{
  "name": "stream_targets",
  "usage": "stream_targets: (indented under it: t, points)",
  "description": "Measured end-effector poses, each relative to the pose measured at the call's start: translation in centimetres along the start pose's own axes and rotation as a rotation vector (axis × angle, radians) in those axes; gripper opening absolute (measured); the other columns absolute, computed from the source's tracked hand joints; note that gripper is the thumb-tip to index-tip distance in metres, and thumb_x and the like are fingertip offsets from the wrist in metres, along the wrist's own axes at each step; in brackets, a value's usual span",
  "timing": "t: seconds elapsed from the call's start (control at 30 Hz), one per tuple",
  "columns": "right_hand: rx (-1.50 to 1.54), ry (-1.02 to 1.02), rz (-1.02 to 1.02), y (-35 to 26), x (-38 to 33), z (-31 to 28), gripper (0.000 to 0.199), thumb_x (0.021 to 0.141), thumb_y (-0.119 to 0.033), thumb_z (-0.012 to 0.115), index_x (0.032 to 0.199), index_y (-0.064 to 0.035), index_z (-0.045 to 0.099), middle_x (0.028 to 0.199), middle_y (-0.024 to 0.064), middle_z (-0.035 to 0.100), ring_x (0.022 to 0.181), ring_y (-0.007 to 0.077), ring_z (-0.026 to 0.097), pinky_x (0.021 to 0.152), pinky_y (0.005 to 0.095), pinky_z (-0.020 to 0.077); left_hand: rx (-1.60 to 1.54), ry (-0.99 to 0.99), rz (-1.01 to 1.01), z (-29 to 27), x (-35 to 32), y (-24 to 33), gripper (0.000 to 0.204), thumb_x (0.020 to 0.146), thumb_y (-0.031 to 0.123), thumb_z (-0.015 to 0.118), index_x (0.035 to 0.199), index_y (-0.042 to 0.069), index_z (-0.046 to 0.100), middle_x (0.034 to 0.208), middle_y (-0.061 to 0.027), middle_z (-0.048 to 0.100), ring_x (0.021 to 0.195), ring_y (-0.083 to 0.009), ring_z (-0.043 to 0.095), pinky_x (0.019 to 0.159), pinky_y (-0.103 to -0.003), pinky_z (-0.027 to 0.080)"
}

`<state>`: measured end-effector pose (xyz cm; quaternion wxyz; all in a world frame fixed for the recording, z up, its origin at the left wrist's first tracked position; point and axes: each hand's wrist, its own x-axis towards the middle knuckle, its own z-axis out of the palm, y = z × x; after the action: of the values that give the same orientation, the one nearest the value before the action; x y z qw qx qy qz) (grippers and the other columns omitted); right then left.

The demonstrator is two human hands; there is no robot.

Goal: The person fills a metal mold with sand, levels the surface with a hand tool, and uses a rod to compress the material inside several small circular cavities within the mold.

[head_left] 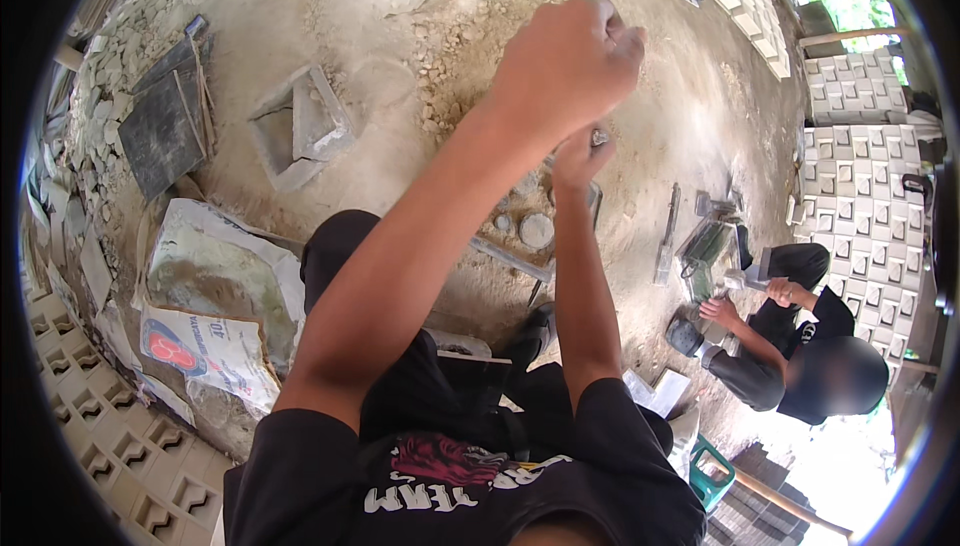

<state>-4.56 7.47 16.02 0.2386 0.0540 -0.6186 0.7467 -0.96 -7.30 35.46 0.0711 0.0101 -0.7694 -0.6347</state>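
Grip first: the left hand (563, 64) is raised high toward the camera and curled into a fist, its fingers folded over something too small and too hidden to make out, so whether that grip really holds anything I cannot tell. Just below it the right hand (578, 156) pinches a small grey metal piece (599, 135) between thumb and fingertips; only its tip shows, and its kind cannot be told. Both forearms rise from the lower edge, the left crossing diagonally and covering much of the ground beneath, the right nearly straight up.

Under the hands, on the dusty floor (690, 96), lies a flat mould frame (530, 236) holding a round grey disc (536, 230); the arms cut off most of it. Farther left sits an open square grey mould (300, 126), and beyond it dark slabs (160, 126) lean by rubble at the floor's left edge.

Near the lower left edge lies a crumpled whitish sack (215, 266), and on it a torn paper bag (205, 351) with a red and blue emblem. Pale patterned blocks (860, 196) are stacked along the right edge, where another person (800, 346) crouches with both hands at a dark tool (690, 331).
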Motion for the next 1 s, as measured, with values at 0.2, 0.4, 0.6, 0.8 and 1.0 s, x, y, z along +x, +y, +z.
stream_targets:
  t: [0.2, 0.4, 0.6, 0.8, 1.0]
  points:
    - [-0.072, -0.149, -0.02, -1.3, 0.2, 1.7, 0.026, 0.096, -0.01, 0.051, 0.074, 0.0025, 0.056, 0.064, -0.0047, 0.049, 0.059, 0.0012, 0.04, 0.048, 0.0218, 0.0251, 0.062, 0.08, 0.091, 0.5, 0.5, -0.9, 0.05, 0.09, 0.04, 0.059, 0.102, -0.008, 0.065, 0.085, -0.0202, 0.069, 0.073, -0.0272, 0.068, 0.069, -0.038, 0.054]
    - [-0.083, -0.196, 0.014, -1.6, 0.6, 1.5, 0.026, 0.096, -0.013, 0.053, 0.078, 0.0043, 0.06, 0.061, -0.0043, 0.049, 0.056, 0.0027, 0.04, 0.048, 0.0218, 0.0268, 0.023, 0.017, 0.034, 0.3, 0.8, 0.0, 0.048, 0.091, 0.038, 0.058, 0.102, -0.008, 0.065, 0.084, -0.0199, 0.068, 0.071, -0.0243, 0.069, 0.064, -0.035, 0.054]
    - [-0.092, -0.079, 0.146, -4.2, -1.6, 1.9, 0.035, 0.098, -0.016, 0.052, 0.066, -0.001, 0.054, 0.056, -0.0049, 0.043, 0.051, 0.0031, 0.036, 0.047, 0.022, 0.0279, -0.011, 0.023, 0.041, 0.3, 0.5, -0.2, 0.046, 0.091, 0.037, 0.059, 0.1, -0.007, 0.065, 0.075, -0.0163, 0.067, 0.065, -0.0197, 0.067, 0.057, -0.032, 0.051]
    - [-0.011, -0.123, 0.248, -5.2, -1.5, 0.9, 0.042, 0.098, -0.017, 0.052, 0.058, -0.0056, 0.046, 0.053, -0.0034, 0.041, 0.048, 0.0033, 0.033, 0.045, 0.0235, 0.0244, 0.076, 0.109, 0.131, 0.6, 0.4, -0.8, 0.045, 0.09, 0.038, 0.06, 0.098, -0.006, 0.065, 0.07, -0.0147, 0.065, 0.062, -0.0177, 0.064, 0.057, -0.033, 0.05]
    - [-0.079, -0.081, 0.351, -5.3, -2.0, 1.6, 0.046, 0.097, -0.017, 0.055, 0.054, -0.0086, 0.04, 0.049, -0.0036, 0.039, 0.047, 0.0033, 0.031, 0.044, 0.0259, 0.0205, 0.055, 0.09, 0.076, 0.4, 0.4, -0.6, 0.046, 0.09, 0.041, 0.059, 0.099, -0.004, 0.066, 0.074, -0.0158, 0.067, 0.065, -0.0197, 0.065, 0.062, -0.035, 0.051]
